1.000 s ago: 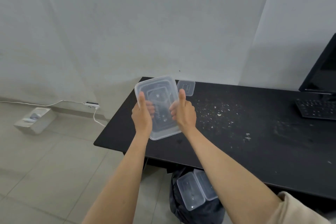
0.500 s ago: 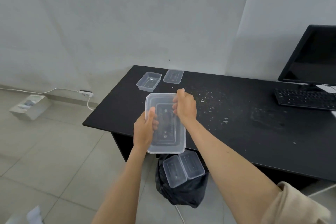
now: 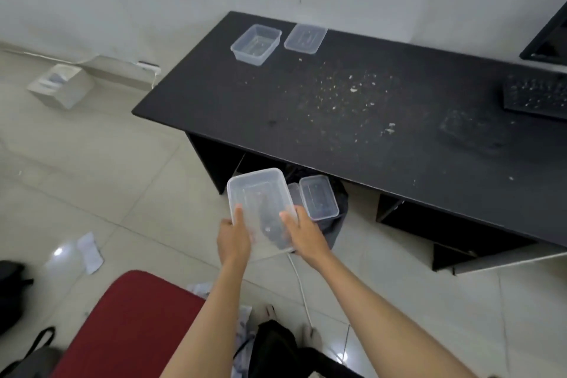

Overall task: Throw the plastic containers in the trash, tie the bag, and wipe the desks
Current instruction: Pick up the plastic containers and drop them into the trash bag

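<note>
Hands holding a clear box over the trash bag

The left hand (image 3: 233, 238) and the right hand (image 3: 303, 235) each grip one near corner of the clear plastic container (image 3: 260, 202), thumbs curled over its rim. Its long side points away from the person, and it sits just above and a little left of the black trash bag (image 3: 336, 224) on the floor. The right hand is nearer the bag. Two more boxes (image 3: 317, 196) already lie in the bag. Far off, an open tub (image 3: 256, 44) and a lid (image 3: 305, 38) wait on the black surface (image 3: 214, 107), which has crumbs (image 3: 352, 92) on it. A keyboard (image 3: 535, 97) sits at the right, a red chair (image 3: 129, 325) is near, and papers (image 3: 89, 252) lie on the floor.
</note>
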